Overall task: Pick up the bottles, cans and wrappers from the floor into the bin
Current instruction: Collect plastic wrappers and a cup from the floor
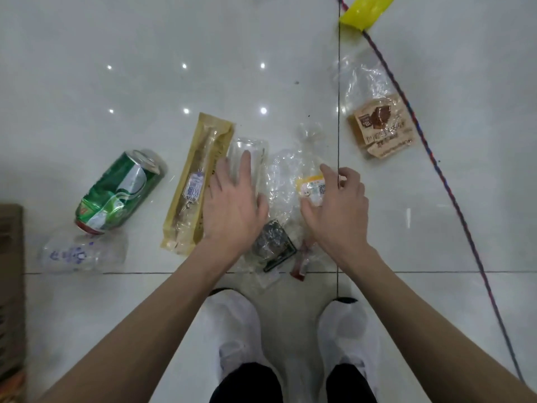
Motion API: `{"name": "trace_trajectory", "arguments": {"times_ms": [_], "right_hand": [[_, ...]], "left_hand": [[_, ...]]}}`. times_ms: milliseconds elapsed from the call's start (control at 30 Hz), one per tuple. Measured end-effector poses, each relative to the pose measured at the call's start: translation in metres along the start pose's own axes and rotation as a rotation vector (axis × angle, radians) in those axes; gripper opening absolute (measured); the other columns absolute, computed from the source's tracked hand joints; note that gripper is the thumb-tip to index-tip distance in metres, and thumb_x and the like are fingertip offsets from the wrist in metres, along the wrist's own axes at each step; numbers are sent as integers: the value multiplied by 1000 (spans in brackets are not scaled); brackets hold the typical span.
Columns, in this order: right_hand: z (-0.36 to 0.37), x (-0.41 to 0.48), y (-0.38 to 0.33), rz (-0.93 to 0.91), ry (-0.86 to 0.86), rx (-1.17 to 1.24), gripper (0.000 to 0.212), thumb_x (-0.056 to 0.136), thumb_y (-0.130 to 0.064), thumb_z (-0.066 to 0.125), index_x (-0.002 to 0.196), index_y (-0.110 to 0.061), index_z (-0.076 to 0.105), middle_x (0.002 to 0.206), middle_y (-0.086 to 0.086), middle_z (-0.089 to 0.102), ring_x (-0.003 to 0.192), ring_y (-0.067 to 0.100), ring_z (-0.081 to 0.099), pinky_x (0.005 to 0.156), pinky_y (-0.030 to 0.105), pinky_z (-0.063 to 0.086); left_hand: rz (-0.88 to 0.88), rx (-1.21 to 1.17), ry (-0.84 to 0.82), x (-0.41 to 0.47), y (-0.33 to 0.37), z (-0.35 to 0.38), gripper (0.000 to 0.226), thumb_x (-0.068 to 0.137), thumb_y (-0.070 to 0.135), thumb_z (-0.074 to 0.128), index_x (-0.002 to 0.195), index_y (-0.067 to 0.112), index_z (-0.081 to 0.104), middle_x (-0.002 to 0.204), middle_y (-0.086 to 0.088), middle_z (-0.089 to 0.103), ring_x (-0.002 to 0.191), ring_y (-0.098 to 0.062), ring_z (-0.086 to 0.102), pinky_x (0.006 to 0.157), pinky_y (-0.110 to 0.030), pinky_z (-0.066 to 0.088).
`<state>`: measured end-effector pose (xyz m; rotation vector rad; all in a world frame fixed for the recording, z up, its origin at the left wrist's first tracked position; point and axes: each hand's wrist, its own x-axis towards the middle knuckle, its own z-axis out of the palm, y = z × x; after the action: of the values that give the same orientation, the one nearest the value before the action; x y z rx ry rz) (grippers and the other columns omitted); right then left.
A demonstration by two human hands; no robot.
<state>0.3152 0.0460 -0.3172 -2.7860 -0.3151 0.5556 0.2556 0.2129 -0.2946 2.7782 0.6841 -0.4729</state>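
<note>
- Far left, a brown box (10, 257) is cut off by the frame edge; I cannot tell whether it is the bin.
- A crushed clear bottle (81, 254) and a dented green can (119, 193) lie touching on the floor (145, 53); a nudge may roll the can.
- The left hand (232, 205) spreads open over a clear container (247, 149) beside the tan wrapper (197, 181); the slick wall could slip away.
- The right hand (337, 207) curls round the yellow-labelled wrapper (311, 184); I cannot tell whether it pinches it; the film could drag the dark wrapper (273, 242) along.
- The brown wrapper (380, 126) lies well apart, right.
</note>
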Motion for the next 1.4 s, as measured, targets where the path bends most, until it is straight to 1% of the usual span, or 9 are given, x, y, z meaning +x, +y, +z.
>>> {"name": "trace_trajectory", "arguments": {"times_ms": [233, 333, 433, 667, 800, 867, 1033, 1167, 1400], "right_hand": [[8, 9, 6, 23, -91, 43, 73, 85, -26, 68, 147, -24, 30, 130, 13, 37, 111, 29, 44, 89, 42, 48], [-1, 8, 4, 38, -64, 228, 62, 90, -9, 60, 144, -25, 34, 125, 8, 36, 100, 24, 51, 81, 37, 52], [-25, 3, -1, 22, -4, 286, 56, 92, 3, 49, 142, -20, 41, 122, 10, 42, 91, 25, 54, 79, 36, 51], [-163, -42, -37, 26, 20, 363, 52, 95, 2, 45, 141, -22, 46, 127, 1, 40, 95, 15, 54, 82, 32, 53], [-269, -84, -63, 5, 74, 461, 44, 99, -4, 45, 138, -23, 51, 117, -6, 37, 94, -11, 48, 78, 3, 40], [-320, -106, -73, 4, 134, 524, 41, 99, -4, 46, 134, -22, 54, 114, -7, 38, 91, -20, 45, 74, -3, 34], [-426, -154, -84, 41, 277, 612, 38, 99, -8, 48, 131, -26, 56, 114, -7, 42, 90, 0, 51, 79, 4, 38], [-494, -195, -83, 103, 358, 699, 39, 97, -6, 49, 130, -25, 57, 115, -5, 44, 93, -3, 52, 85, 6, 39], [-548, -278, -64, 158, 496, 750, 38, 97, -5, 50, 130, -24, 57, 117, -3, 46, 94, -18, 48, 79, -3, 33]], "left_hand": [[-30, -179, -16, 3, -2, 6, 79, 92, 34, 59, 152, 27, 7, 145, -29, 28, 125, -41, 46, 97, -48, 47], [-19, -195, -23, -1, -3, -3, 78, 93, 36, 56, 153, 29, 5, 147, -27, 26, 128, -41, 45, 96, -49, 48], [-11, -197, -13, -10, -5, -32, 78, 91, 35, 54, 153, 29, 6, 145, -26, 30, 115, -40, 52, 84, -49, 52], [-13, -285, -29, -59, 20, -155, 81, 89, 31, 56, 152, 29, 6, 141, -24, 33, 114, -41, 49, 89, -53, 49], [24, -322, -25, -93, 59, -251, 81, 88, 33, 56, 150, 37, 3, 143, -22, 32, 112, -43, 51, 86, -55, 50], [55, -353, -14, -108, 82, -298, 81, 88, 34, 56, 150, 38, 3, 142, -19, 32, 114, -41, 51, 89, -53, 49], [141, -377, 49, -148, 144, -403, 82, 88, 35, 57, 151, 41, 4, 133, -15, 40, 108, -35, 52, 81, -49, 50], [177, -402, 80, -193, 184, -458, 82, 89, 35, 59, 152, 39, 7, 137, -14, 38, 113, -34, 51, 84, -48, 50], [300, -410, 85, -268, 226, -495, 85, 88, 36, 60, 150, 46, 4, 135, -11, 40, 118, -30, 48, 84, -47, 50]]}}
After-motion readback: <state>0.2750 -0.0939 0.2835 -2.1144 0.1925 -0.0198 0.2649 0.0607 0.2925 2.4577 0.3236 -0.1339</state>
